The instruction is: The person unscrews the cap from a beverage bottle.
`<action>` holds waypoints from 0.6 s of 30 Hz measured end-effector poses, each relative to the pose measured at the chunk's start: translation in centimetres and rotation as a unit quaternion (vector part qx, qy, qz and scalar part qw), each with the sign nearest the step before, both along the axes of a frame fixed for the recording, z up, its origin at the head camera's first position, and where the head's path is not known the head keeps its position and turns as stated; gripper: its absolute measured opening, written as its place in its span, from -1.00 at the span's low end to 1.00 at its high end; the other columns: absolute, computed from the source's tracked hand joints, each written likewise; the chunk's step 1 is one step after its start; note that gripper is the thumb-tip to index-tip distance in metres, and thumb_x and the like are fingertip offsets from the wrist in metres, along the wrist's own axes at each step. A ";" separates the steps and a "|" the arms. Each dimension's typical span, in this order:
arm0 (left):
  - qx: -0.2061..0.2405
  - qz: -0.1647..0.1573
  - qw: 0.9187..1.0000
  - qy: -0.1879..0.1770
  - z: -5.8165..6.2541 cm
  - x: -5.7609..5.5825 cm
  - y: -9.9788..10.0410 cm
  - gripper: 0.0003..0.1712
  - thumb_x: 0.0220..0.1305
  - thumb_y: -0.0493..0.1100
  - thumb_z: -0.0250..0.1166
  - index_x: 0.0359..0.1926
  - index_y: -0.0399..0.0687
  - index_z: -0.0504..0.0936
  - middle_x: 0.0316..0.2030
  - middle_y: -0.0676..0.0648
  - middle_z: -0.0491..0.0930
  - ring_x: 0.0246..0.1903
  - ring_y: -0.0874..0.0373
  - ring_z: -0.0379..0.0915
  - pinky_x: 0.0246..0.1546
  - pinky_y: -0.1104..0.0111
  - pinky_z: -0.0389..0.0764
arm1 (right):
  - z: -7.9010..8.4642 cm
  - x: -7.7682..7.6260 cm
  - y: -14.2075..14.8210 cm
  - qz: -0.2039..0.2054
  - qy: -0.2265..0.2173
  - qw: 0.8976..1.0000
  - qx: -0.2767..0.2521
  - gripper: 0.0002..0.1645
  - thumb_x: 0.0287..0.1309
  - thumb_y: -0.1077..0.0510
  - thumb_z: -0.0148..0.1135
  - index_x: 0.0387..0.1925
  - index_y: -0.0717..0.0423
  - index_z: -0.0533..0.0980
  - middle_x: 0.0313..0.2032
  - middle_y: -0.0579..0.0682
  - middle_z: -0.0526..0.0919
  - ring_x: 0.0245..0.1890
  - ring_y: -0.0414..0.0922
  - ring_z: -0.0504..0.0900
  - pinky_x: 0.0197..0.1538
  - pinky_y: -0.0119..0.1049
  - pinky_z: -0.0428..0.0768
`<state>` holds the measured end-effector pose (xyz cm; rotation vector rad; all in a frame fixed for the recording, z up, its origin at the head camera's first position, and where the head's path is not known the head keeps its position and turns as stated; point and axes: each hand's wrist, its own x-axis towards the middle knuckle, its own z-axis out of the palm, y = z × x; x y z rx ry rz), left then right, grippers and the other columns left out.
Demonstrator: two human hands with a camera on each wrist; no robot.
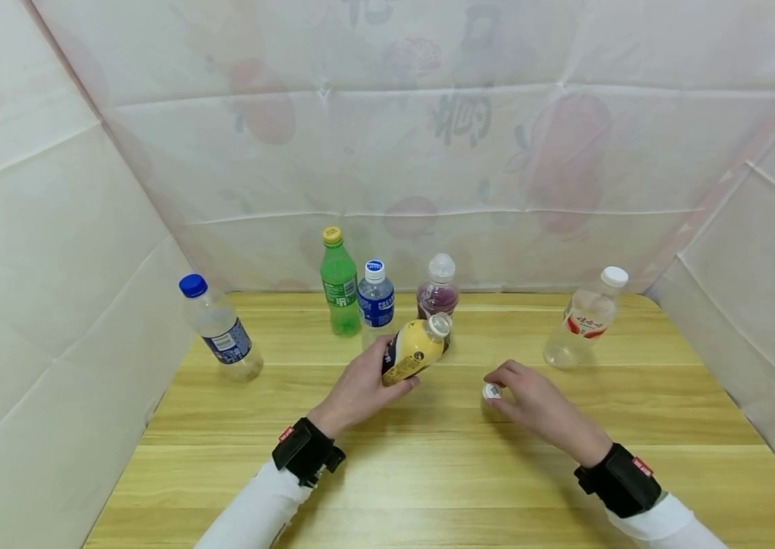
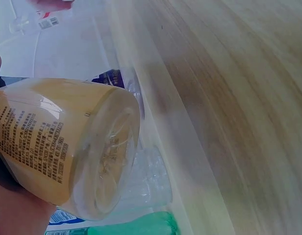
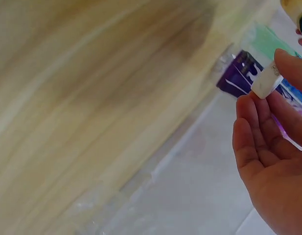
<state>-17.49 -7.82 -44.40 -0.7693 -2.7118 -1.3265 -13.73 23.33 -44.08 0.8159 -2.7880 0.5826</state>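
Note:
My left hand (image 1: pixel 362 383) grips a yellow-labelled plastic bottle (image 1: pixel 416 349), tilted with its uncapped mouth up and to the right. In the left wrist view the clear base of that bottle (image 2: pixel 104 156) faces the camera, raised off the table. To the right, my right hand (image 1: pixel 538 402) pinches a small white bottle cap (image 1: pixel 492 391) between thumb and fingers. The right wrist view shows the cap (image 3: pixel 267 81) at the fingertips, apart from the bottle. Behind the yellow bottle stands a purple-labelled bottle (image 1: pixel 438 293), partly hidden by it.
A green bottle (image 1: pixel 341 284) and a blue-labelled bottle (image 1: pixel 376 299) stand at the back of the wooden table (image 1: pixel 428 473). Another blue-capped bottle (image 1: pixel 228 335) is at the left, and a white-capped clear bottle (image 1: pixel 584 320) at the right. Pale sheeting (image 1: pixel 387 160) encloses the table's back and sides.

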 end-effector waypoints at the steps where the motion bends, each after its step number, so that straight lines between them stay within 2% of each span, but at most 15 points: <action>1: 0.000 0.000 1.000 0.000 0.0 0.0 0.0 -0.12 0.21 0.00 0.54 0.42 -0.16 0.32 0.14 -0.16 0.58 0.06 0.00 0.57 0.11 0.09 0.62 | -0.1 0.0 0.0 0.001 -0.002 1.000 0.006 -0.67 0.10 0.22 0.57 -0.11 0.23 0.67 -0.21 -0.04 0.65 -0.22 -0.10 0.69 -0.19 -0.18 0.71; 8: -0.003 0.003 1.000 0.000 0.1 0.0 0.0 -0.11 0.23 0.03 0.52 0.43 -0.16 0.30 0.15 -0.16 0.58 0.08 0.00 0.57 0.11 0.10 0.62 | -1.3 0.1 -0.3 0.024 -0.001 0.999 0.040 -0.69 0.09 0.18 0.58 -0.15 0.18 0.67 -0.23 -0.05 0.64 -0.24 -0.11 0.67 -0.18 -0.19 0.70; 18: 0.012 0.001 1.000 -0.009 0.6 0.1 0.3 -0.12 0.26 0.03 0.50 0.45 -0.15 0.29 0.21 -0.18 0.56 0.13 -0.03 0.57 0.15 0.06 0.62 | -2.4 0.4 -0.2 0.035 -0.039 0.998 0.043 -0.74 0.06 0.24 0.59 -0.22 0.12 0.66 -0.25 -0.10 0.60 -0.25 -0.20 0.62 -0.21 -0.27 0.68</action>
